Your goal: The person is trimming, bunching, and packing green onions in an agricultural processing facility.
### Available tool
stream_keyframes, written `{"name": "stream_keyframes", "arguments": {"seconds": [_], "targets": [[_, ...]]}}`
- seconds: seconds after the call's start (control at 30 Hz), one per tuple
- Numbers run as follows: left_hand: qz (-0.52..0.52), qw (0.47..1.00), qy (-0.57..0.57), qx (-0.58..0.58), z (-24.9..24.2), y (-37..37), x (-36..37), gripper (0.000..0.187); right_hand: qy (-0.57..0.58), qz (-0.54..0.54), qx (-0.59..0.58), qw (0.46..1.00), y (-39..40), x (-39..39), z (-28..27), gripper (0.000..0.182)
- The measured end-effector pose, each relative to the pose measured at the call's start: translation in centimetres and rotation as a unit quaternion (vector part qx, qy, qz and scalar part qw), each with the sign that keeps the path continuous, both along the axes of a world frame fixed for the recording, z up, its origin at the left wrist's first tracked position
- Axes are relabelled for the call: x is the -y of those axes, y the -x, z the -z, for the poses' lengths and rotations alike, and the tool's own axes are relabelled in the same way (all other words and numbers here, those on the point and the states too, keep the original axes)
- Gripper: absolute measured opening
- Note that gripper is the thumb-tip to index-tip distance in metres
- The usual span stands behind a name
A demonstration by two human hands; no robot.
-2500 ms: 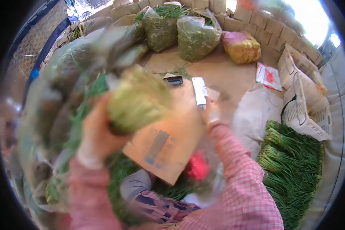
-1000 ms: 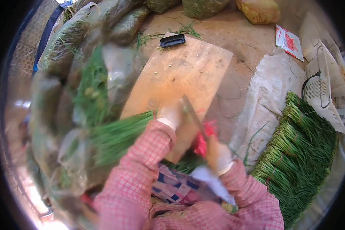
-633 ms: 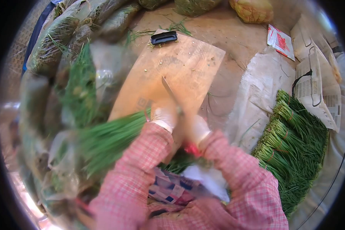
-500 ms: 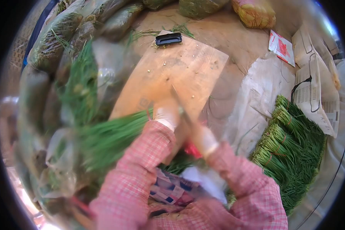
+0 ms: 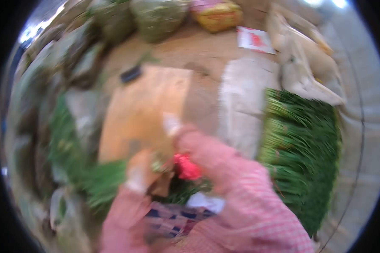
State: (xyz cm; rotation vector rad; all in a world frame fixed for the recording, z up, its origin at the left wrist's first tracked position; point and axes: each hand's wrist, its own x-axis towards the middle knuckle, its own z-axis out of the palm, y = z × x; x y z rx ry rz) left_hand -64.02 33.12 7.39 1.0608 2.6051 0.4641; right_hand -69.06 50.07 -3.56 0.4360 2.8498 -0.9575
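Note:
My left hand is closed round a bundle of long green stalks at the board's lower edge. The leafy part trails to the left, and pale ends show on the hand's right side. My right hand is over the tan board, so smeared by motion that its fingers and anything in them cannot be made out. A bright red object lies between my forearms. At the board's top left corner is a small black tray.
Tied green bunches are stacked at the right, beside a whitish sheet. Behind them stands a pale crate. Filled plastic bags line the back and left. Loose greens lie at the left.
The view has shifted right. My left hand has moved down and left on the board with the bundle. My right hand has moved up and left; the blade seen near it earlier cannot be made out.

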Motion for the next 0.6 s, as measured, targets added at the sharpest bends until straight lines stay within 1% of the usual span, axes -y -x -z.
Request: {"name": "stream_keyframes", "arguments": {"seconds": [0.03, 0.07, 0.1, 0.13, 0.17, 0.2, 0.27, 0.3, 0.33, 0.37, 0.43, 0.53, 0.57, 0.6], "targets": [[0.023, 0.998, -0.062, -0.006, 0.1, 0.2, 2.1, 0.049, -0.011, 0.043, -0.012, 0.999, 1.8, -0.4, 0.2, 0.021], [0.026, 0.994, -0.097, 0.032, -2.2, 0.5, 3.1, 0.055, -0.02, 0.08, -0.033, 0.996, 3.0, -0.7, 0.3, 0.021], [-0.011, 0.994, -0.107, 0.028, -2.1, 1.1, 4.7, 0.06, -0.034, 0.115, -0.073, 0.99, 3.5, -1.4, 0.6, 0.021], [-0.134, 0.937, -0.21, 0.245, -4.7, 1.0, 5.2, 0.064, -0.047, 0.133, -0.134, 0.981, 3.5, -1.9, 0.7, 0.021], [-0.09, 0.965, -0.194, 0.153, -7.1, 2.4, 6.3, 0.066, -0.063, 0.129, -0.22, 0.965, 2.7, -2.3, 0.8, 0.024], [-0.048, 0.981, -0.177, 0.057, -9.2, 3.9, 7.6, 0.069, -0.086, 0.122, -0.301, 0.942, 1.9, -2.6, 0.9, 0.028], [-0.107, 0.957, -0.263, 0.055, -12.6, 5.1, 9.9, 0.072, 0.027, 0.007, -0.282, 0.959, -1.5, -2.9, -4.0, 0.052], [-0.107, 0.925, -0.348, 0.109, -14.5, 4.2, 8.5, 0.073, 0.162, -0.096, -0.171, 0.967, -4.6, -2.8, -10.1, 0.072], [-0.106, 0.882, -0.43, 0.162, -16.6, 2.7, 6.1, 0.074, 0.175, -0.116, -0.316, 0.925, -6.2, -1.6, -11.3, 0.089], [-0.097, 0.861, -0.467, 0.177, -17.4, 1.7, 4.0, 0.072, 0.186, -0.134, -0.457, 0.859, -7.5, -0.8, -12.9, 0.107], [-0.074, 0.861, -0.476, 0.162, -18.2, 0.9, 0.3, 0.069, 0.198, -0.211, -0.446, 0.847, -9.8, -1.9, -17.2, 0.12], [-0.039, 0.864, -0.476, 0.161, -17.8, -0.4, -6.1, 0.065, 0.321, -0.217, -0.424, 0.819, -12.4, -6.8, -19.7, 0.12], [-0.03, 0.864, -0.474, 0.166, -17.7, -0.9, -8.0, 0.064, 0.334, -0.189, -0.441, 0.812, -13.3, -8.3, -20.2, 0.12], [-0.023, 0.864, -0.472, 0.174, -17.2, -1.4, -9.9, 0.062, 0.349, -0.148, -0.425, 0.822, -14.6, -9.6, -20.0, 0.117]]}}
